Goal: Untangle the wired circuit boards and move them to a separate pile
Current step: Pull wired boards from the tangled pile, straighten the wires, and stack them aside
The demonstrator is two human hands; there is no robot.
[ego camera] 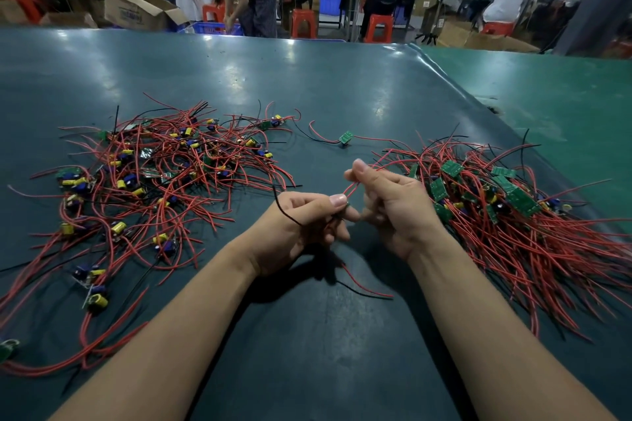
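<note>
Both hands work mid-table, the left hand (301,219) pinching a small board (346,206) while the right hand (390,202) pinches its limp red wires (352,186) (light, snag-prone; grip near the board), between the tangled pile (154,174) and the sorted pile (513,208).

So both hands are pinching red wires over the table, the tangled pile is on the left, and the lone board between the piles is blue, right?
Not quite: the lone board is green, as the head view shows. Otherwise yes: the left hand and right hand pinch red wires, and the tangled pile lies on the left.
</note>
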